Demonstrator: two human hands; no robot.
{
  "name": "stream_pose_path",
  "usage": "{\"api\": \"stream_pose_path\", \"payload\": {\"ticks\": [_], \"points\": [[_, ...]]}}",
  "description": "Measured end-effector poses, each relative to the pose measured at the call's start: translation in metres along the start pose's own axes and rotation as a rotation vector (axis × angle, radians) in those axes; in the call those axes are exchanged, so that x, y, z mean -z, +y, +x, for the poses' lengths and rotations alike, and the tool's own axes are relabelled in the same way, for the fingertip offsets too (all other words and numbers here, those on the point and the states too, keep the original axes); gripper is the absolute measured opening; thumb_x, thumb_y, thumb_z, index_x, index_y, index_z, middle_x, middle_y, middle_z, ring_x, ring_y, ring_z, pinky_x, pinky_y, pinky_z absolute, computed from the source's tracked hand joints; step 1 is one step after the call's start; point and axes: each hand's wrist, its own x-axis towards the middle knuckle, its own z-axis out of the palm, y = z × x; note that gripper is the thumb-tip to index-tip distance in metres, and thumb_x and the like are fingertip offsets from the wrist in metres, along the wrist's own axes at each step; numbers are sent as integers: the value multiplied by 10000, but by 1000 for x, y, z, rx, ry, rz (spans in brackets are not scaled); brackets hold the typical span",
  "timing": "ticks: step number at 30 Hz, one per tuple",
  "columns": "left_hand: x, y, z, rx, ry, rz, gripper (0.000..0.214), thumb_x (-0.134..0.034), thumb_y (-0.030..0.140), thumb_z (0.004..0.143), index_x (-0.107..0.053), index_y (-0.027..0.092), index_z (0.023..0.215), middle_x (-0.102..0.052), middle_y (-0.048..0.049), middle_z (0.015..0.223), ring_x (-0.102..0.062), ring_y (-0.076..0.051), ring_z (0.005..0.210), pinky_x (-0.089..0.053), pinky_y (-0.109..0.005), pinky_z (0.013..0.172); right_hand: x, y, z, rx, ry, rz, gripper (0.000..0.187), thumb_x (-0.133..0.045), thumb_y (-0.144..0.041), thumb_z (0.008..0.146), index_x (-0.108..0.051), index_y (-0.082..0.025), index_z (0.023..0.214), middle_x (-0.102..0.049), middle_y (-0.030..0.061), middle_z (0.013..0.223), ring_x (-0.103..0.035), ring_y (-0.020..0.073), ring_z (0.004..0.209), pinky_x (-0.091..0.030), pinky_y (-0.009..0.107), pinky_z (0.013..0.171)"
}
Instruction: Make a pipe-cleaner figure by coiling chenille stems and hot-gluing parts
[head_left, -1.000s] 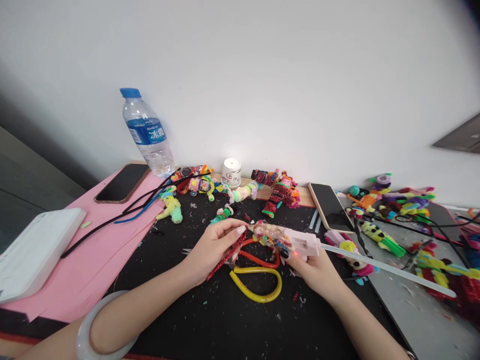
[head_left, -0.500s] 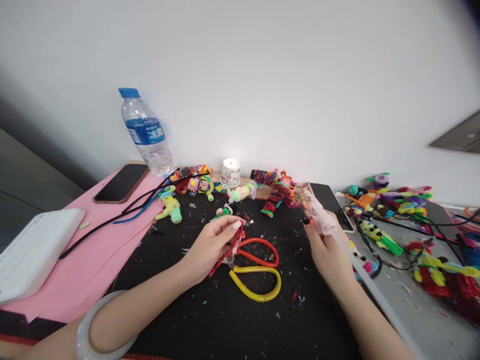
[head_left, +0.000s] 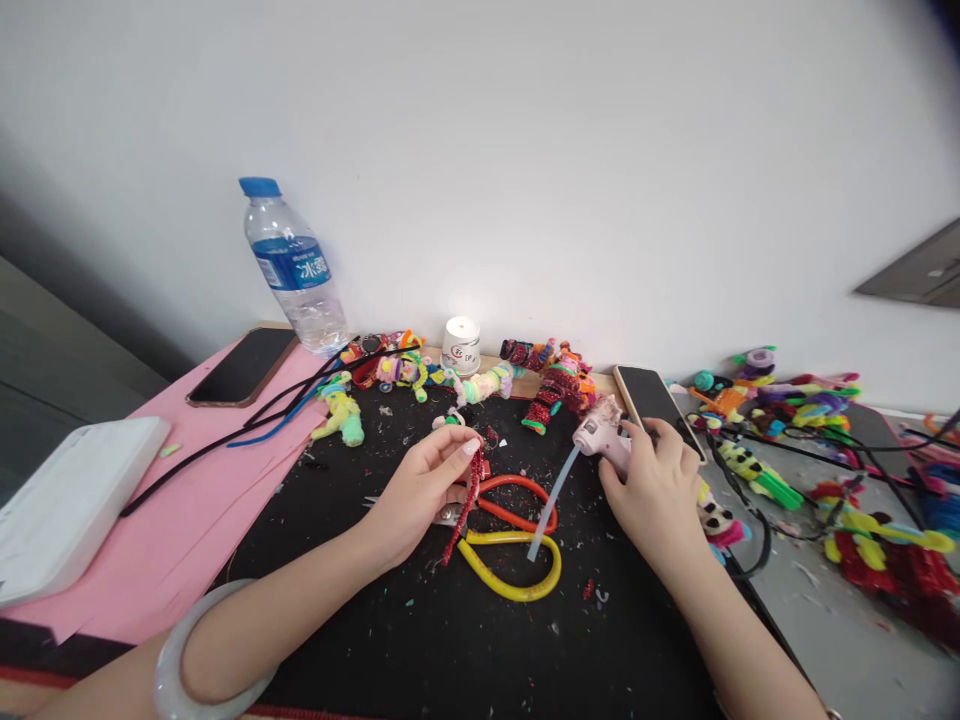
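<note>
My left hand (head_left: 424, 490) pinches a red glittery pipe cleaner (head_left: 466, 505), which hangs down over the black mat (head_left: 450, 640). My right hand (head_left: 654, 492) is wrapped round a pink hot-glue gun (head_left: 600, 440) near a phone; its clear glue stick (head_left: 552, 502) points down to the left. Scissors with a red and a yellow handle loop (head_left: 517, 555) lie on the mat between my hands. A pale bangle (head_left: 176, 655) sits on my left wrist.
Along the wall stand a water bottle (head_left: 292, 265), a lit candle (head_left: 462, 345) and several pipe-cleaner figures (head_left: 555, 385). A phone (head_left: 241, 367) and black strands lie on pink paper (head_left: 150, 540); a white box (head_left: 67, 500) at left. Another phone (head_left: 654, 402), figures and cables crowd the right.
My right hand swung the glue gun away from the left hand to the right and turned it, so the glue stick now points toward the scissors. The left hand stayed put; the pipe cleaner hangs straighter.
</note>
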Motion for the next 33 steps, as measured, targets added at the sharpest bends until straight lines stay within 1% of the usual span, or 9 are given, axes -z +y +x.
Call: {"api": "stream_pose_path", "payload": {"ticks": [2, 4, 7, 9, 11, 16, 20, 28, 33], "points": [[-1, 1, 0, 11, 0, 12, 272, -671, 409, 761, -574, 182, 876, -530, 30, 705, -512, -69, 578, -447, -171, 523, 6, -6, 1, 58, 71, 147, 370, -554, -242, 798, -533, -169, 1160, -463, 183, 1245, -437, 388, 1138, -416, 573, 870], [-2, 1, 0, 10, -15, 20, 280, -665, 419, 764, -563, 182, 874, -533, 34, 684, -511, -66, 561, -447, -166, 508, 12, -14, 0, 183, 105, 369, 312, -539, -200, 819, -532, -193, 1131, -531, 140, 1169, -487, 308, 1113, -414, 494, 925], [-2, -2, 0, -8, -55, 28, 272, -650, 411, 782, -549, 183, 890, -563, 26, 701, -540, -77, 600, -482, -176, 539, 19, -32, -11, 385, 3, 623, 199, -551, -174, 844, -542, -215, 1039, -616, 83, 970, -577, 225, 942, -481, 366, 810], [-2, -3, -1, -17, -84, 40, 254, -634, 398, 799, -539, 185, 900, -584, 20, 709, -562, -88, 626, -508, -196, 569, 22, -44, -20, 503, -91, 718, 169, -603, -201, 829, -541, -207, 986, -630, 68, 898, -586, 211, 867, -490, 334, 742], [-2, -5, -2, -19, -106, 56, 238, -628, 385, 807, -537, 185, 898, -591, 23, 692, -576, -93, 629, -522, -210, 585, 23, -54, -28, 558, -145, 753, 162, -646, -272, 805, -541, -197, 903, -623, 51, 814, -571, 190, 752, -478, 306, 653], [-3, -7, -4, 24, -143, 77, 249, -666, 373, 776, -535, 176, 855, -641, 16, 666, -620, -100, 610, -513, -204, 594, 26, -64, -33, 579, -77, 765, 47, -542, -213, 817, -515, -196, 783, -574, 19, 681, -511, 150, 604, -419, 263, 548], [-2, -9, -3, 26, -165, 82, 261, -712, 336, 737, -528, 165, 807, -676, -1, 655, -649, -118, 611, -502, -200, 583, 30, -62, -33, 568, -51, 784, 123, -437, -109, 810, -524, -190, 781, -535, 19, 638, -486, 147, 570, -407, 267, 534], [-2, -9, -3, 81, -198, -16, 274, -775, 225, 672, -555, 160, 822, -692, 7, 681, -656, -102, 628, -499, -182, 597, 30, -60, -35, 567, -25, 802, 152, -459, -84, 792, -558, -172, 868, -586, 55, 719, -535, 162, 623, -445, 281, 563], [-2, -9, -3, 107, -201, -48, 237, -780, 213, 667, -662, 149, 862, -708, -9, 683, -647, -94, 623, -500, -191, 628, 32, -61, -35, 562, -74, 864, 161, -444, -80, 795, -538, -183, 876, -545, 35, 689, -517, 156, 593, -437, 268, 527]]}}
